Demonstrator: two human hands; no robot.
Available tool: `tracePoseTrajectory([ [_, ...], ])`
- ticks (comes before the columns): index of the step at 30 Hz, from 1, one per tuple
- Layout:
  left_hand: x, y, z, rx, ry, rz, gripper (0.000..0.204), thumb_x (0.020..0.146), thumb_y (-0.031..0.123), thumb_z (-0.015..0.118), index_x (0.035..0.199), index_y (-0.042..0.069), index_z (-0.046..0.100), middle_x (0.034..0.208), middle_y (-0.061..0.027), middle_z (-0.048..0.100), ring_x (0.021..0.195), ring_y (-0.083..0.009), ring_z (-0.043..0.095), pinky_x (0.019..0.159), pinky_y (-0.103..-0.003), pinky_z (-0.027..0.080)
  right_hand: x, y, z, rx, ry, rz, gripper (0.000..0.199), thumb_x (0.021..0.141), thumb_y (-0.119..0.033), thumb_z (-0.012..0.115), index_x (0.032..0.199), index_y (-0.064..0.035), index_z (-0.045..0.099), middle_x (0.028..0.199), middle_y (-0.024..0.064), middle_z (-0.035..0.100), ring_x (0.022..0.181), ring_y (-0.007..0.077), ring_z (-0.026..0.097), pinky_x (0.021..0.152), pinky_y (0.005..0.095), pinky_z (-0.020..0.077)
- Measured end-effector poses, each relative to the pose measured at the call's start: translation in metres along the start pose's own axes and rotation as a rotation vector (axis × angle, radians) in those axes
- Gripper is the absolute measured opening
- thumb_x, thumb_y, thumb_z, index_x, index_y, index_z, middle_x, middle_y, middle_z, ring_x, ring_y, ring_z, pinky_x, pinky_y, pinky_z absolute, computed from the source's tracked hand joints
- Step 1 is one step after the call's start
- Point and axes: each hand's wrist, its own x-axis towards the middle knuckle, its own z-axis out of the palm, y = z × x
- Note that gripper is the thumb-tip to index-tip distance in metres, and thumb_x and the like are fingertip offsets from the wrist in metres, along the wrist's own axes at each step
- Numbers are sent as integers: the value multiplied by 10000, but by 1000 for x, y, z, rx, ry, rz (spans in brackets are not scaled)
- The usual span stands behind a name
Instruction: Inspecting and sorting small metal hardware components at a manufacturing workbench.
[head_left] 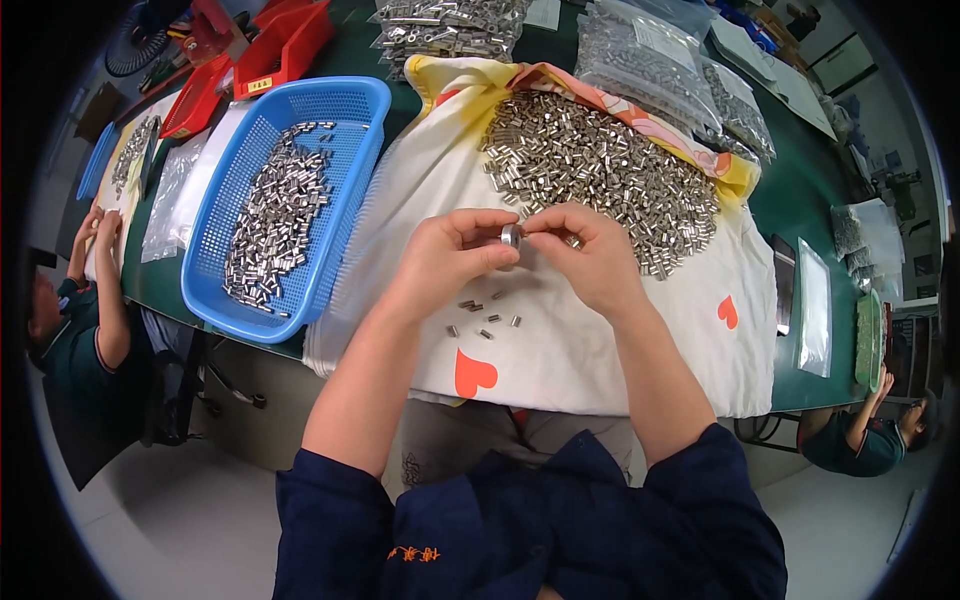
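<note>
Thumb and fingers of my left hand (455, 250) are closed on a small, thick metal ring (511, 236). My right hand (590, 255) meets it at the ring, its fingertips pinched together. A short metal cylinder (573, 241) shows among the right hand's fingers; what its fingertips pinch at the ring is too small to make out. Beyond my hands a large heap of short metal cylinders (610, 165) lies on a white cloth (560, 355) with red hearts. Several loose cylinders (487, 318) are scattered on the cloth below my left hand.
A blue perforated basket (318, 300) with more cylinders stands to the left. Red bins (285, 45) sit behind it. Bags of metal parts (640, 60) lie at the back. At right are a dark flat device (783, 285) and a clear bag (814, 310). Co-workers sit on both sides.
</note>
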Motion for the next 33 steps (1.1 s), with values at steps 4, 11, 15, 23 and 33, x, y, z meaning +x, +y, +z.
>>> tracePoseTrajectory([
  [4, 1, -3, -3, -32, -16, 27, 339, 764, -4, 621, 1092, -33, 541, 892, -79, 627, 799, -125, 611, 715, -225, 486, -1, -4, 4, 42, -2, 10, 101, 712, -58, 641, 806, -25, 625, 770, 51, 612, 673, 126, 561, 632, 246, 453],
  [11, -2, 3, 1, -27, -4, -2, 332, 761, 9, 635, 1079, -41, 549, 897, -87, 632, 799, -119, 608, 710, -224, 490, -4, -2, 6, -175, 26, -162, 97, 692, -14, 645, 787, -25, 629, 782, 53, 621, 716, 146, 576, 653, 248, 449],
  [15, 0, -1, 1, 11, 10, 24, 326, 761, 10, 637, 1071, -47, 554, 901, -87, 633, 802, -114, 606, 712, -221, 489, -5, -4, 12, -388, 121, -410, 73, 694, -39, 622, 767, -45, 621, 753, 90, 603, 713, 242, 571, 657, 316, 459],
  [23, 1, -6, 0, 66, -1, 41, 334, 738, 22, 667, 1054, -33, 575, 905, -63, 634, 804, -93, 599, 700, -208, 479, 0, -8, 1, -72, -41, 81, 132, 695, -69, 650, 824, -44, 636, 757, 64, 613, 709, 199, 576, 640, 290, 456],
  [33, -1, -7, 2, 145, -86, -38, 287, 719, 44, 696, 996, 28, 622, 810, 12, 605, 694, -31, 539, 614, -179, 450, 14, 27, 17, -784, 235, -361, 83, 651, -131, 652, 733, -127, 648, 761, 10, 498, 801, 196, 476, 709, 340, 366],
])
